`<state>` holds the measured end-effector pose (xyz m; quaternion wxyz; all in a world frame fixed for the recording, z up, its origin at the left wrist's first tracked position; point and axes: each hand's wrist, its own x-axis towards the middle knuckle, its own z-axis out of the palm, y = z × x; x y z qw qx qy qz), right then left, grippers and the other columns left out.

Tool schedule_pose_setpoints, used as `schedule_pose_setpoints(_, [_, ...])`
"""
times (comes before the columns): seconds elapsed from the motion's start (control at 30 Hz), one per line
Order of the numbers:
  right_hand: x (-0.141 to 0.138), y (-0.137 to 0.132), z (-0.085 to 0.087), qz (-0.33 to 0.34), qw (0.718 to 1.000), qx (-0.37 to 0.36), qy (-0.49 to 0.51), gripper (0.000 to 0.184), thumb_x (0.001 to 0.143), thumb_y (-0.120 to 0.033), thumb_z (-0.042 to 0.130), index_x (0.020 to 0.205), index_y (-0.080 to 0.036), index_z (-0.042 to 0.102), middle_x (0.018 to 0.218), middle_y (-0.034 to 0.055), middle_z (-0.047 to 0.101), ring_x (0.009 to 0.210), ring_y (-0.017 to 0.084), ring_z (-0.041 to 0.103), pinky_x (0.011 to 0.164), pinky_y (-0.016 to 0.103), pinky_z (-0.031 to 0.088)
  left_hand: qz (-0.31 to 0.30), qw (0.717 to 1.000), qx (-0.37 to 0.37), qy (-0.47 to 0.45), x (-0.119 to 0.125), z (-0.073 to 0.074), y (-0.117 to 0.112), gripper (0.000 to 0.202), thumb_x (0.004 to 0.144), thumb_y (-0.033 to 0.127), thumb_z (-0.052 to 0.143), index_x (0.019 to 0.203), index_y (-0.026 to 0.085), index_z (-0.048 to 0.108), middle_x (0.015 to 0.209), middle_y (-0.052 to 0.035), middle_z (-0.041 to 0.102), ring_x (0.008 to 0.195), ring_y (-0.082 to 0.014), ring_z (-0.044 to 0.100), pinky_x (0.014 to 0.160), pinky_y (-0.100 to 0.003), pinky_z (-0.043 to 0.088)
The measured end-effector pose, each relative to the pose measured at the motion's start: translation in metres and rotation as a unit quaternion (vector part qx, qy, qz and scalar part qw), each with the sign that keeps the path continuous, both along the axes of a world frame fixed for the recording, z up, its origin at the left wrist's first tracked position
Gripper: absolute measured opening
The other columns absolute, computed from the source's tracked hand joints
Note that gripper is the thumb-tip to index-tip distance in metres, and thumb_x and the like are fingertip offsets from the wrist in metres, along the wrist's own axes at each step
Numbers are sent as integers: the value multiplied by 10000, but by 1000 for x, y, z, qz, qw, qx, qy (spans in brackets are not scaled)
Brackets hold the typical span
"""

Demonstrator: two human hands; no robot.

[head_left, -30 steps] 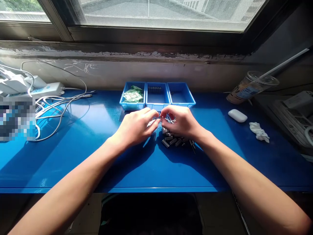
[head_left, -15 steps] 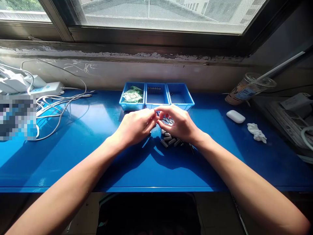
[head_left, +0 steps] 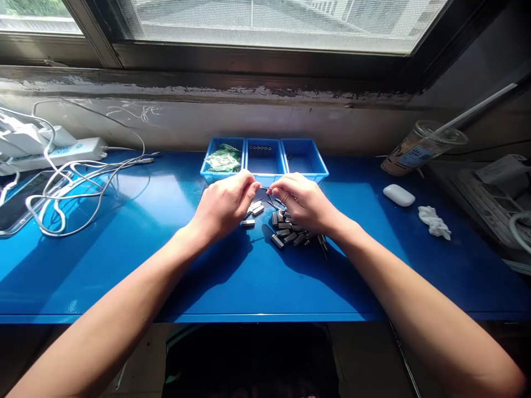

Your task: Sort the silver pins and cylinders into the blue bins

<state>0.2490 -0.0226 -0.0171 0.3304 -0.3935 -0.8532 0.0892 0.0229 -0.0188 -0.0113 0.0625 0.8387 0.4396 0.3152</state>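
My left hand (head_left: 226,203) is closed in a pinch at one end of a thin metal pin (head_left: 264,188). At the pin's other end my right hand (head_left: 306,203) pinches with thumb and forefinger. The pin lies level between the fingertips, above the desk. Below my right hand is a pile of small grey metal blocks (head_left: 284,232), partly hidden by that hand. Thin metal pins (head_left: 322,243) lie at the pile's right side. A smaller group of metal blocks (head_left: 248,223) rests beside my left hand's fingers.
Behind my hands stand three joined blue bins: the left bin (head_left: 208,170) holds green-and-white packets, the middle bin (head_left: 265,178) a row of small rings. Cables (head_left: 99,188) and a phone (head_left: 25,204) lie left. A cup (head_left: 409,149), white case (head_left: 399,195) and crumpled tissue (head_left: 433,222) are right.
My hands have drawn slightly apart, so the thin pin between them now shows. The metal blocks beside my left hand have come into sight.
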Motion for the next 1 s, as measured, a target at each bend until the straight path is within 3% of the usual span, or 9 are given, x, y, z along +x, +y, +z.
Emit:
schedule_pose_setpoints(0.4, [-1, -2, 4, -7, 994, 67, 85, 93, 949, -251, 729, 948, -243, 822, 931, 63, 758, 855, 221, 704, 754, 374, 582, 13, 999, -31, -8, 1, 2, -1, 377, 1084, 465, 433, 881, 193, 596, 771, -40, 669, 681, -198, 606, 635, -292, 381])
schedule_pose_setpoints(0.73, [-4, -7, 6, -36, 991, 89, 97, 61, 907, -252, 782, 846, -250, 773, 888, 47, 747, 806, 221, 703, 725, 385, 585, 11, 999, -48, -17, 4, 3, -4, 391, 1084, 455, 486, 810, 193, 582, 732, -27, 660, 656, -186, 601, 609, -290, 347])
schedule_pose_setpoints(1.0, [-1, -3, 4, 13, 991, 120, 64, 30, 929, -200, 759, 946, -224, 767, 935, 61, 761, 841, 227, 716, 754, 379, 592, -23, 998, -18, -48, 5, -3, -3, 308, 1080, 398, 509, 866, 190, 583, 733, -10, 644, 624, -164, 564, 604, -277, 360])
